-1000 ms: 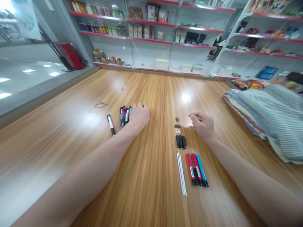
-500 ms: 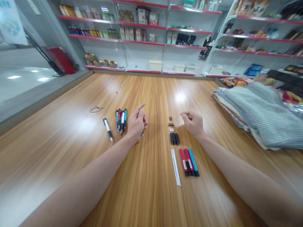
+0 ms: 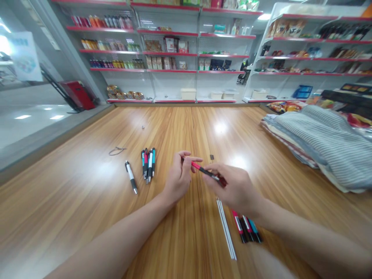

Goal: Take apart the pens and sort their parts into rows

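A pink pen [image 3: 195,165] with a black grip slants between my hands over the middle of the wooden table. My left hand [image 3: 179,176] is closed around its upper end, fingers curled. At the lower end, near the tip, my right hand [image 3: 232,186] pinches it, partly blurred. Below the right hand lie thin white refills [image 3: 226,228], beside pink and blue pen barrels [image 3: 238,226] partly covered by the hand and forearm. Small dark pieces [image 3: 212,157] rest just beyond the right fingers. The black grips and other small parts are hidden by that hand.
Left of my hands lie several assembled pens [image 3: 150,166] in a bunch, a single white pen [image 3: 131,177], a thin loop [image 3: 117,151] and a tiny metallic bit [image 3: 143,127]. Folded striped cloth [image 3: 328,135] is on the right. Stocked shelves [image 3: 171,69] stand behind the table.
My hands have come together, the right moving left and nearer. The pink pen, earlier mostly hidden in my left hand, now shows between both. The view has tilted upward.
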Available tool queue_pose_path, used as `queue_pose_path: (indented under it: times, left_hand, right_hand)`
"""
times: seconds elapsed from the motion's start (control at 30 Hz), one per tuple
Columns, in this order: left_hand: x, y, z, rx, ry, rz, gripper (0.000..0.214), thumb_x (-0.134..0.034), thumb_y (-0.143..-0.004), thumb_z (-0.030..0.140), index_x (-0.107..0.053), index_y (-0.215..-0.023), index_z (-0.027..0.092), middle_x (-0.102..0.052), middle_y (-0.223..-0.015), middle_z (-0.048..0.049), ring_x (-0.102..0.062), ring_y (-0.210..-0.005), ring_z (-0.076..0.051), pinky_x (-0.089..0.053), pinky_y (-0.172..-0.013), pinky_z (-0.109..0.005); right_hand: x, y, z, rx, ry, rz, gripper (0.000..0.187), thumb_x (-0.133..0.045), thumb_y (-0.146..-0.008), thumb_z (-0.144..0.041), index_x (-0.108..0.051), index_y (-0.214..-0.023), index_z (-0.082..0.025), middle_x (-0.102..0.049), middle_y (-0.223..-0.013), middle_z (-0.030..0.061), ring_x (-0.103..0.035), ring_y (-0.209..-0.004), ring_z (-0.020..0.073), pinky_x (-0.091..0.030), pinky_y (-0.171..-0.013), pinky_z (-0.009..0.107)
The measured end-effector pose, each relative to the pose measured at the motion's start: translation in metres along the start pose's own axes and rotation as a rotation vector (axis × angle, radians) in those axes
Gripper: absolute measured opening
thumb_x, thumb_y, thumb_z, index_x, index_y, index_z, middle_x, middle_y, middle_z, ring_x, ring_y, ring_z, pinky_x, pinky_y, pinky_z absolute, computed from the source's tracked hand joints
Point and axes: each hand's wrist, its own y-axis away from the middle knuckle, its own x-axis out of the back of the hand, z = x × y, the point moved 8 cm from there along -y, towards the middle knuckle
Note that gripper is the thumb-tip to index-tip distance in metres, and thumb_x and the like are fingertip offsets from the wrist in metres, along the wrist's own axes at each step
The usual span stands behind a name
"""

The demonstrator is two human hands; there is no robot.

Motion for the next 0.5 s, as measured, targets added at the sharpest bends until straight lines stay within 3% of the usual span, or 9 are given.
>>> queue_pose_path:
  times: [0.1,0.23,0.37,0.5]
  left_hand:
    - [0.000,-0.001,0.000,-0.057,-0.143,-0.036,0.026,-0.044,-0.096,0.040,-0.049,-0.112,0.020,-0.064,-0.096,-0.0061,-0.054,-0.059,-0.009,-0.044,-0.049,-0.021]
    - [0.002,-0.004,0.005,-0.174,-0.354,-0.092,0.016,-0.051,-0.093,0.027,-0.063,-0.101,0.020,-0.061,-0.096,-0.0060,-0.058,-0.076,-0.014,-0.046,-0.058,-0.023]
    - [-0.001,-0.004,0.013,-0.282,-0.466,-0.155,0.020,-0.052,-0.091,0.020,-0.068,-0.103,0.021,-0.061,-0.087,-0.0051,-0.057,-0.074,-0.014,-0.045,-0.062,-0.025]
    - [-0.005,-0.003,0.012,-0.254,-0.484,-0.209,0.022,-0.056,-0.090,0.024,-0.066,-0.110,0.021,-0.063,-0.092,-0.0060,-0.057,-0.076,-0.015,-0.045,-0.061,-0.024]
  right_hand:
    - [0.015,-0.007,0.043,-0.160,-0.134,0.083,0.017,-0.059,-0.091,-0.030,-0.067,-0.102,-0.021,-0.070,-0.079,0.0029,-0.065,-0.066,0.0141,-0.050,-0.060,0.026]
    - [0.021,-0.007,0.089,-0.248,-0.262,0.005,0.022,-0.055,-0.093,-0.031,-0.069,-0.104,-0.018,-0.070,-0.077,0.0033,-0.063,-0.067,0.0134,-0.048,-0.059,0.025]
    - [0.018,0.002,0.110,-0.249,-0.233,-0.085,0.027,-0.052,-0.094,-0.033,-0.071,-0.103,-0.017,-0.069,-0.074,0.0029,-0.060,-0.064,0.0125,-0.045,-0.057,0.024]
    - [0.007,0.008,0.111,-0.233,-0.241,-0.129,0.028,-0.050,-0.095,-0.035,-0.071,-0.102,-0.017,-0.069,-0.071,0.0019,-0.058,-0.059,0.0116,-0.044,-0.056,0.023]
